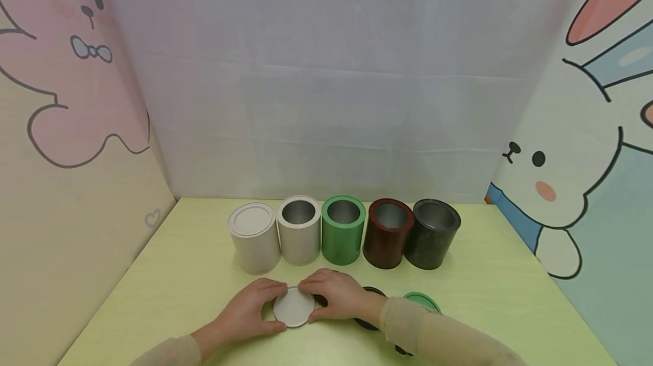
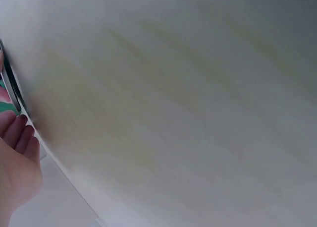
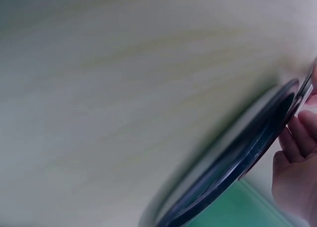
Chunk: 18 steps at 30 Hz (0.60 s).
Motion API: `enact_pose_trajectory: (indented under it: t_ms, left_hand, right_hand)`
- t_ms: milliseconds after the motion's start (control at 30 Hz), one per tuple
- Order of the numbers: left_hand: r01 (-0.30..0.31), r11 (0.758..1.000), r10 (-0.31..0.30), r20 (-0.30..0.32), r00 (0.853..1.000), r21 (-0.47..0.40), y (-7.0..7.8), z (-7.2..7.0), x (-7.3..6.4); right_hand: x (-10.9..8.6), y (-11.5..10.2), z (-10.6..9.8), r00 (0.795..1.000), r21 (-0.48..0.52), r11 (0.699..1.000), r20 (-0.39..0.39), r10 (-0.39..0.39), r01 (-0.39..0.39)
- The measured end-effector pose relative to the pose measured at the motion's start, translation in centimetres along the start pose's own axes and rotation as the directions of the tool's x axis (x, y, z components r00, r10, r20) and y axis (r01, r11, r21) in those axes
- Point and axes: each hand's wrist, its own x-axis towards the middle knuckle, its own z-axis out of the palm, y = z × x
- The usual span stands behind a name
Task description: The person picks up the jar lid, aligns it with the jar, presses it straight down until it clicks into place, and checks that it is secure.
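A round white lid (image 1: 293,307) lies at the front middle of the table. From its left side my left hand (image 1: 250,310) holds the rim, fingers at the far edge and thumb at the near one. My right hand (image 1: 338,296) grips the opposite side the same way. Behind the right wrist is a black lid (image 1: 374,290), partly covered by the forearm; a black lid rim (image 3: 233,162) looms large in the right wrist view. A green lid (image 1: 422,300) is further right, half hidden by the sleeve.
Along the back stand a white can with its lid on (image 1: 257,247), an open white can (image 1: 301,243), a green can (image 1: 343,241), a dark red can (image 1: 386,247) and a black can (image 1: 431,241). A small black object (image 1: 403,350) shows below the right sleeve. Walls enclose the table.
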Motion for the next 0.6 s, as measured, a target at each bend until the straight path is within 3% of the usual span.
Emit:
enact_pose_trajectory:
  t_ms: [233, 600]
  left_hand:
    - [0.065, 0.995, -0.065, 0.003, 0.998, -0.073, 0.2, -0.4, 0.2]
    - [0.04, 0.992, -0.047, -0.054, 0.997, -0.12, 0.6, -1.3, 1.0]
  right_hand:
    - [-0.3, 0.1, -0.5, 0.999, 0.087, 0.996, -0.037, 0.015, -0.011]
    - [-0.6, 0.5, -1.5, 0.987, 0.203, 0.978, -0.159, -0.007, 0.039]
